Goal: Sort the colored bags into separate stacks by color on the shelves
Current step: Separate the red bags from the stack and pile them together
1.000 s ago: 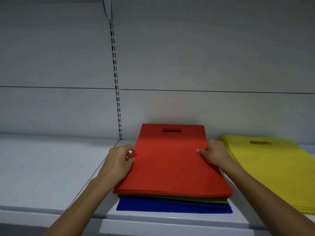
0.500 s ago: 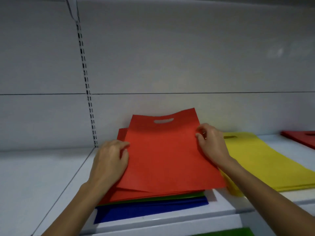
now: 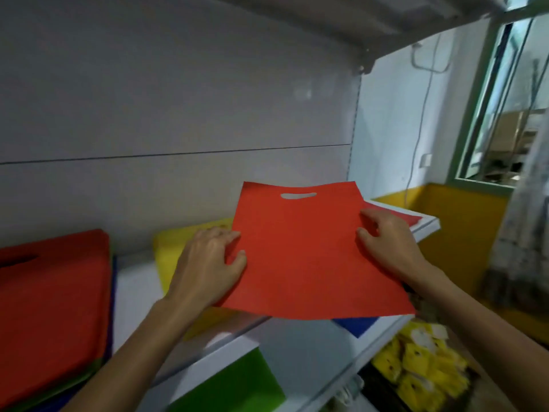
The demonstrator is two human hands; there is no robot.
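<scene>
Red bag (image 3: 300, 251) hangs in the air between our two hands, held nearly flat and tipped a little up at the far end, where its cut-out handle slot points away from us toward the back wall. Its long axis runs from us toward that wall, slightly skewed to the right. Our left hand (image 3: 208, 263) pinches the left edge, thumb on top and fingers curled under; our right hand (image 3: 386, 245) pinches the right edge the same way, thumb lying on the red face. Both hands are closed on the bag, neither spread.

The relation that matters, we judge, is where the bag sits against the red stack (image 3: 398, 215) at the far right end of the shelf (image 3: 427, 226). That stack lies just beyond and to the right of the bag, mostly hidden behind it and behind our right hand, so our right hand is the nearer one and would lead. The bag's long axis looks roughly in line with the stack, so a short carry forward and right should be enough, with little turning.

Below the bag lies the yellow stack (image 3: 169, 248), which our left hand overhangs. Further left sits the mixed pile (image 3: 53, 292), red on top with green and blue edges showing. A blue bag (image 3: 356, 325) peeks out under the near edge, and a green one (image 3: 237, 385) lies on the lower shelf.
</scene>
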